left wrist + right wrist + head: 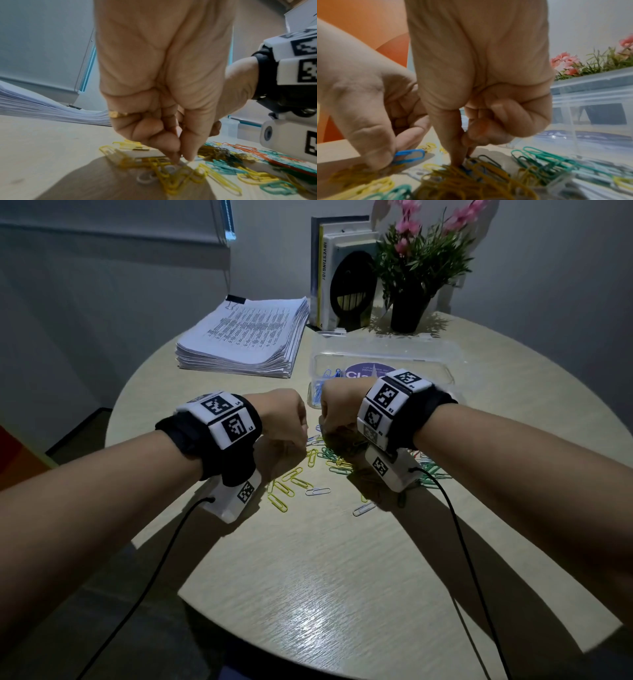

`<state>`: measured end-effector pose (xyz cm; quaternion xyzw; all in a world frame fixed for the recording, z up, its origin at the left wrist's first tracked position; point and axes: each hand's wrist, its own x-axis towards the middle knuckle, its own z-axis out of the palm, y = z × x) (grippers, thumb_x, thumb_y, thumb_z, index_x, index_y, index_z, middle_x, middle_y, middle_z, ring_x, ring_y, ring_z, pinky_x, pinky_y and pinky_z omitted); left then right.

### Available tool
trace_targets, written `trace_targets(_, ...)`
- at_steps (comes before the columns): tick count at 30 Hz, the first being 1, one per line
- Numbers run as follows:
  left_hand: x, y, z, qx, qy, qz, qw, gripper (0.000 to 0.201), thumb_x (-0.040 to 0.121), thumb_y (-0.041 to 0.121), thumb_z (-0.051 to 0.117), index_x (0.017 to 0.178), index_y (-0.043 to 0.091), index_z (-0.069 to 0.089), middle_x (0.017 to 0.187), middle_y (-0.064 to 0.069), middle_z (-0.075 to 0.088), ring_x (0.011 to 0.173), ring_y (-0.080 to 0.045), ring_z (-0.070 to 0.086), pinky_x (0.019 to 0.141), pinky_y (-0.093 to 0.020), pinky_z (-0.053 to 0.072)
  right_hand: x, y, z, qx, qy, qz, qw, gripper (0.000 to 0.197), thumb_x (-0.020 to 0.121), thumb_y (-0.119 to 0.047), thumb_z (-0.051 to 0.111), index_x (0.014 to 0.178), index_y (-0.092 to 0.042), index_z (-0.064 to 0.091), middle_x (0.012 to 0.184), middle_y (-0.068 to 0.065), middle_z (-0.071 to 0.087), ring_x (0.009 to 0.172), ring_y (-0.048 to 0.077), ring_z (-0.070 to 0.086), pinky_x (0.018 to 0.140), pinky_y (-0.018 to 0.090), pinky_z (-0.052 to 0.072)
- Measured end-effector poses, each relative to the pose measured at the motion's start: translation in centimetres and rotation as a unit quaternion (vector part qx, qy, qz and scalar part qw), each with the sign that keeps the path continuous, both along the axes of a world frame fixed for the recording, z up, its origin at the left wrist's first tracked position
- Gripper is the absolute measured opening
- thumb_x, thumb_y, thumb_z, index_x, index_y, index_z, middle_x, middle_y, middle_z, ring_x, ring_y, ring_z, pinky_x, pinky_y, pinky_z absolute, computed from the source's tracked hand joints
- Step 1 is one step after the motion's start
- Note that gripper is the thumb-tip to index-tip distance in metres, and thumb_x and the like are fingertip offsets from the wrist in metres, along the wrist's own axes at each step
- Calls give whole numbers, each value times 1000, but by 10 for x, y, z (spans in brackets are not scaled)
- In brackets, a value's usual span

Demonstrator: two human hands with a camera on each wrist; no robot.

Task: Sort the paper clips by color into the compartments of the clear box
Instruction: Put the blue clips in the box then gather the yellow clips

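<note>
A loose pile of yellow, green, white, orange and blue paper clips (329,462) lies mid-table. Behind it stands the clear box (431,359), its lid up, with blue clips (325,385) in the left compartment. My left hand (287,422) hovers over the pile's left side and pinches a blue paper clip (410,155) between thumb and fingers. My right hand (462,161) is close beside it, fingers curled. Its thumb and forefinger tips press down around another blue clip (465,169) lying among yellow ones.
A thick stack of printed papers (246,337) lies at the back left. Upright books (339,268) and a potted plant with pink flowers (409,306) stand behind the box. Cables trail from both wrist cameras across the round table (308,594).
</note>
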<state>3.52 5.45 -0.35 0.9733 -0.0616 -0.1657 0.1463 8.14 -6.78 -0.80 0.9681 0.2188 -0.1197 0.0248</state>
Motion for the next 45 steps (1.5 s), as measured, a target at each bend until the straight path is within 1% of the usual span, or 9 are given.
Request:
trace_targets(8,-5,11,7,-147,-23,50,988,18,70,4,68,58,14,59,48,3,53,47,-13,41,39,-15,31,-2,-14,7,122,34,-40,991,14,80,-22,66,85,-8,66,79,7,60,74,20,54,61,29,42)
trace_targets(13,-10,10,11,-215,13,31,976,13,77,2,72,84,12,66,69,-10,67,56,-16,54,52,-22,43,-7,-36,21,211,58,-54,974,7,84,-7,65,89,-12,65,74,0,60,68,14,57,56,21,45)
trace_targets(17,-4,9,18,-276,-8,75,958,5,84,2,68,84,7,68,73,-10,66,58,-13,60,55,-18,51,-9,-51,30,273,89,-100,953,8,93,-11,56,88,-8,61,80,9,65,74,24,67,67,35,58)
trace_targets(23,19,-1,26,-340,-130,165,917,9,88,7,64,78,6,66,71,-9,63,60,-15,59,49,-16,50,-4,-58,46,377,55,-132,915,4,93,0,53,93,-3,56,71,15,59,55,21,60,44,23,54)
trace_targets(28,45,-21,27,-252,-233,172,923,9,83,10,64,80,11,73,66,-3,63,60,-15,59,52,-22,49,24,-45,49,302,-97,-157,935,18,88,-4,55,94,-5,72,78,5,63,73,19,58,62,27,49)
trace_targets(31,53,-28,24,-182,-248,160,938,11,83,14,66,86,12,76,80,-6,69,77,-19,65,64,-26,52,38,-35,43,286,-101,-169,938,18,85,-8,61,97,1,71,94,14,70,90,28,67,80,38,57)
trace_targets(37,48,-23,25,-136,-178,129,966,20,87,23,67,96,7,74,82,-4,63,74,-15,56,66,-25,46,34,-34,35,297,-72,-152,940,14,83,-3,64,92,3,73,92,17,73,91,26,69,83,39,57)
trace_targets(42,36,-18,29,-147,-151,110,971,19,87,25,66,97,10,73,82,-3,65,64,-8,53,52,-20,43,12,-47,42,292,-99,-125,943,13,84,-5,64,90,-6,75,93,8,72,82,15,62,68,25,50)
trace_targets(45,29,-14,31,-192,-117,104,969,20,87,25,67,98,10,73,83,-5,66,71,-12,57,63,-25,51,-5,-55,42,255,-46,-107,960,7,83,-8,69,88,-7,74,84,6,69,62,9,56,47,14,43)
